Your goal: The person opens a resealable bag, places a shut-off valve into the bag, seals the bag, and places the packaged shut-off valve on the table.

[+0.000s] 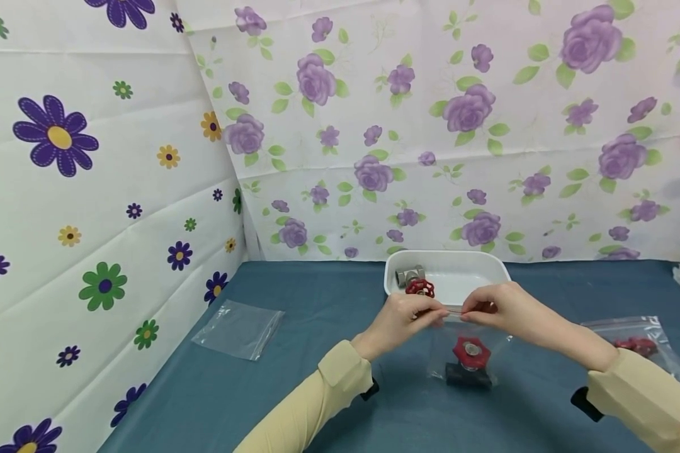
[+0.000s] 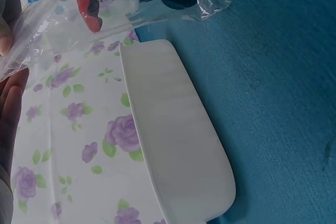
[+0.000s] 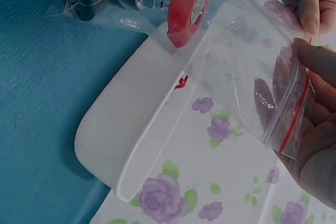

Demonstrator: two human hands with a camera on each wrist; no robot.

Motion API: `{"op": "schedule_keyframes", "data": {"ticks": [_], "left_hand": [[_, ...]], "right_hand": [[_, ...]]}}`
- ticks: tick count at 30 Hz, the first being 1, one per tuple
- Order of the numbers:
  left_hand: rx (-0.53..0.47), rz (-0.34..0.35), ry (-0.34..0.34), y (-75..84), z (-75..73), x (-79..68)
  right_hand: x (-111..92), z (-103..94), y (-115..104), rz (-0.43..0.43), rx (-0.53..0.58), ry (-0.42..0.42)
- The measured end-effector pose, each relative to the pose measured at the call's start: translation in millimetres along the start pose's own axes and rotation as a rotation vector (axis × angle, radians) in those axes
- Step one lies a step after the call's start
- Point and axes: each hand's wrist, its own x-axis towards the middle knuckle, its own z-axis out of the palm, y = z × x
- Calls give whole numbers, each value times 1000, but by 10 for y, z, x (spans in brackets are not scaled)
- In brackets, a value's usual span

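Both hands pinch the top edge of a clear zip bag [image 1: 439, 346], which hangs upright between them in front of the white tub. Inside the bag is a valve with a red handwheel [image 1: 471, 352] and a dark body [image 1: 468, 375]. My left hand [image 1: 403, 316] grips the bag's left top corner, my right hand [image 1: 507, 306] the right part, close together. The right wrist view shows the red seal line [image 3: 295, 114] along the bag's mouth, with thumb and fingers of the right hand [image 3: 320, 103] on it. In the left wrist view the left hand is mostly cut off.
Behind the hands stands a white tub [image 1: 459, 259] holding a metal valve [image 1: 410, 275] with a red wheel. A flat clear zip bag [image 1: 239, 328] lies at left on the blue tablecloth [image 1: 204, 402]. Another bag with a red-wheeled valve [image 1: 636, 345] lies at right, partly behind the right arm.
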Motion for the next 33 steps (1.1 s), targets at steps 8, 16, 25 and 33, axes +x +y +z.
{"op": "schedule_keyframes", "data": {"ticks": [8, 16, 25, 33], "left_hand": [[-2, -1, 1, -4, 20, -1], [20, 3, -3, -14, 9, -14], [23, 1, 3, -15, 18, -9], [19, 4, 11, -1, 20, -5]], "right_hand": [[-5, 45, 27, -126, -79, 38], [-12, 52, 59, -102, -20, 51], [-76, 46, 122, -86, -5, 58], [-86, 59, 69, -107, -87, 79]]}}
